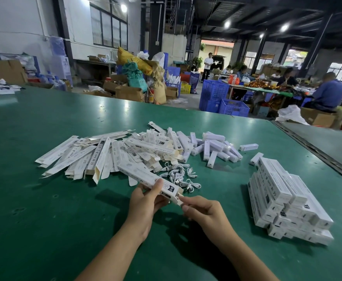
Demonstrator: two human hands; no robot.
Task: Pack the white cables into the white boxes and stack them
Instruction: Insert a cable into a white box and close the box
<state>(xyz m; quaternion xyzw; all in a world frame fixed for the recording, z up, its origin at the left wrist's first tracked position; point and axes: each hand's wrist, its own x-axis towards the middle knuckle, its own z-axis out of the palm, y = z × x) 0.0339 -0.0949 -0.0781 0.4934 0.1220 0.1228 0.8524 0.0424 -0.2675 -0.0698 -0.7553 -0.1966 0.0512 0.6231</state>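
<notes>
Head view: the left hand (145, 201) curls around one long white box (139, 174) above the green bench (44, 209), while the right hand (204, 209) pinches the box's near end. Just beyond that box lies one tangle of white cables (178, 175). Behind it is a heap of loose boxes (97, 157), and well to its right one stack of closed boxes (283, 199). There are too many of each to count.

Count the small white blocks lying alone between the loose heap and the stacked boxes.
2: one small white block lies right of the heap, another nearer, beside the stacked boxes. The stack may hide more.
</notes>
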